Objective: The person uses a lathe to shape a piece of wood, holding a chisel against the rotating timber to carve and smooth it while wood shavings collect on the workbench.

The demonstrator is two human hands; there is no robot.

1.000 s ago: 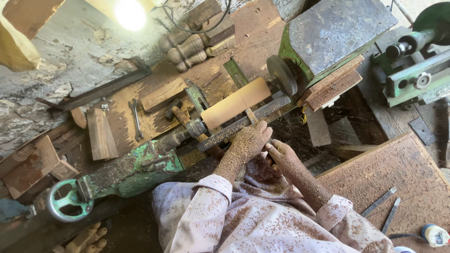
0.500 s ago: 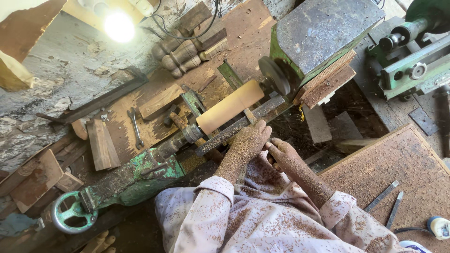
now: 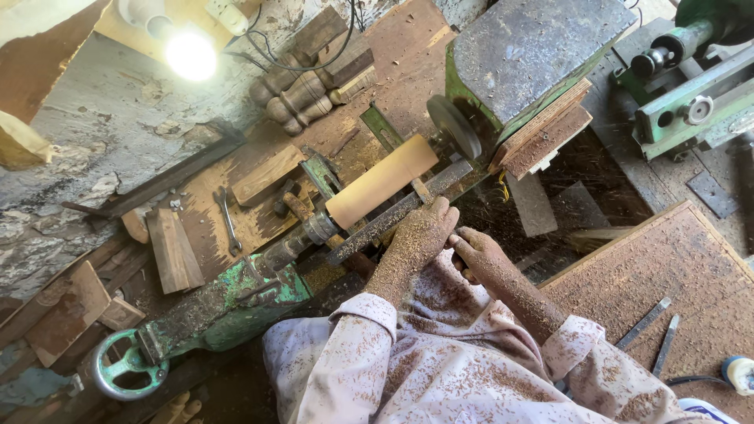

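Item: pale wooden cylinder (image 3: 382, 180) mounted crosswise on a green lathe (image 3: 228, 310), lying just beyond the fingers, its surface smooth and round where a second earlier it showed flat faces and a square edge. Left hand (image 3: 420, 232), coated in sawdust, fingers closed over a turning chisel (image 3: 422, 191) and pressing it onto the long metal tool rest (image 3: 397, 213) directly under the cylinder; the chisel tip touches the wood. Right hand (image 3: 475, 253), just right of and nearer than the left fingers, closed around the tool's rear end, which is hidden, so what it grips cannot be seen directly. Both hands sit at the same spot along the rest as before. Beyond the fingers to the left: a spanner (image 3: 228, 219) and wood offcuts (image 3: 174, 250) on the surface. Nearer and far left: a green handwheel (image 3: 126, 365). Right of the fingers: two flat steel blades (image 3: 653, 328) on a sawdust-covered board (image 3: 675, 275).
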